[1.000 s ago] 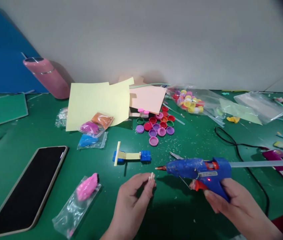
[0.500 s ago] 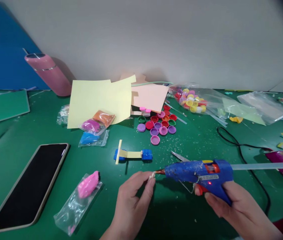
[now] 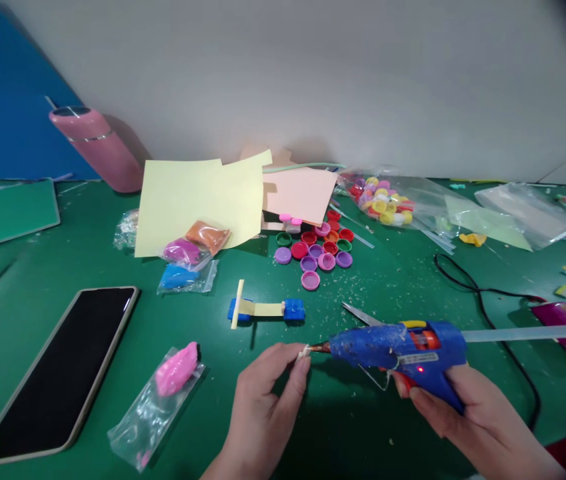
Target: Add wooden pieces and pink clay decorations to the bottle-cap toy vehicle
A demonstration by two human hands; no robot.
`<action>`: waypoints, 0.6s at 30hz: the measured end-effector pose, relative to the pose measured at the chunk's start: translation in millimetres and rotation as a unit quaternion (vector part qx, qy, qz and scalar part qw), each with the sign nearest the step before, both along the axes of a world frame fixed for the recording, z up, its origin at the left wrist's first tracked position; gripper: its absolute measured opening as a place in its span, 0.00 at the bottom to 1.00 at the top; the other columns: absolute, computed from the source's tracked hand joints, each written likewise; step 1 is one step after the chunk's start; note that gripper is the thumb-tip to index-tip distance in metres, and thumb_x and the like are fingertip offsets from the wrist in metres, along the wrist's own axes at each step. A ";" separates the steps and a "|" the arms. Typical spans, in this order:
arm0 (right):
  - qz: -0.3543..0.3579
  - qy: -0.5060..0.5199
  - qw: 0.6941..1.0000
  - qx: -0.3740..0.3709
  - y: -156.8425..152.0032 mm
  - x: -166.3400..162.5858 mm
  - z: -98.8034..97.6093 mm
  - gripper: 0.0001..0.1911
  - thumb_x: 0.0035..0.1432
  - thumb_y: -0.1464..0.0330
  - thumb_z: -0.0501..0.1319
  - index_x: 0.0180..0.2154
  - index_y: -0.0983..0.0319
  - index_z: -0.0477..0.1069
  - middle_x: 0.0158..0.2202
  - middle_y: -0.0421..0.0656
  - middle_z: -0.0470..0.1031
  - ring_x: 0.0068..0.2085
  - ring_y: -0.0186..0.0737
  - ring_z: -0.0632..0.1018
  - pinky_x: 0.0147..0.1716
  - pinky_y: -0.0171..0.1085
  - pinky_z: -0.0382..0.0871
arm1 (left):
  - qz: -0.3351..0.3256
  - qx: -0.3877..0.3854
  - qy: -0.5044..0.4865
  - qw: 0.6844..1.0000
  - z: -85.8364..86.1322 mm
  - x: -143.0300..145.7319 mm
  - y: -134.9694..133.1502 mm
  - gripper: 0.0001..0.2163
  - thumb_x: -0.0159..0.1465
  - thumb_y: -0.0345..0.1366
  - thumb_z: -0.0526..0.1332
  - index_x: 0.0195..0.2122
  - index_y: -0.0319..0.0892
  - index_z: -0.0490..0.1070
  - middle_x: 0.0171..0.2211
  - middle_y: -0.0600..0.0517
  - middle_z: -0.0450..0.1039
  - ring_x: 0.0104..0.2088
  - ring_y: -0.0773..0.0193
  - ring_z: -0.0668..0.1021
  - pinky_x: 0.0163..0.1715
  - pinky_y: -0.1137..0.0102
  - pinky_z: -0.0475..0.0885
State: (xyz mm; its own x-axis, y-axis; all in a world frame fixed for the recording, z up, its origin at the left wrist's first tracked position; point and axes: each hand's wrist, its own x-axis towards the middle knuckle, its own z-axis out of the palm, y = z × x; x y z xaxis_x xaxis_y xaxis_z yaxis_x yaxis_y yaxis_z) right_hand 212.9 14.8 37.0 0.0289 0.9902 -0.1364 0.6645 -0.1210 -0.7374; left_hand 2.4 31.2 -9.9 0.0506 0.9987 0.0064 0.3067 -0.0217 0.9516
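- Head view: small pale stub of stick [image 3: 304, 351], low centre of green table mat [image 3: 37, 267], at 6 o'clock from loose coloured plastic bottle caps [image 3: 315, 250]
- Left hand [image 3: 263, 407]: thumb and forefinger pinch the stub's near end
- Right hand [image 3: 467, 413]: fingers wrapped round grip of blue plastic hot-glue gun [image 3: 403, 345], one at the red trigger; nozzle at 3 o'clock of stub, touching it
- Handling, as judged: stub light, stiff, easily dropped, best pinched away from the hot tip; gun rigid, taken by grip only
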 end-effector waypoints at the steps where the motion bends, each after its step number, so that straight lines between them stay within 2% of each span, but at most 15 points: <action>1: 0.002 0.002 1.000 -0.003 -0.5 0.8 -0.5 0.14 0.51 0.56 0.55 0.26 0.58 0.71 0.22 0.41 0.70 0.18 0.34 0.65 0.15 0.32 0.60 | 0.002 0.002 0.000 1.000 0.1 0.0 0.0 0.05 0.57 0.30 0.59 0.32 0.44 0.73 0.26 0.54 0.73 0.25 0.67 0.74 0.27 0.75 0.68; 18: 0.049 -0.014 0.998 -0.029 0.9 6.8 -1.7 0.16 0.55 0.55 0.52 0.30 0.59 0.70 0.23 0.40 0.69 0.20 0.33 0.66 0.17 0.31 0.62 | -0.002 0.039 -0.002 0.999 -1.2 0.0 -1.3 0.05 0.57 0.28 0.59 0.32 0.44 0.72 0.26 0.55 0.73 0.25 0.68 0.74 0.26 0.77 0.68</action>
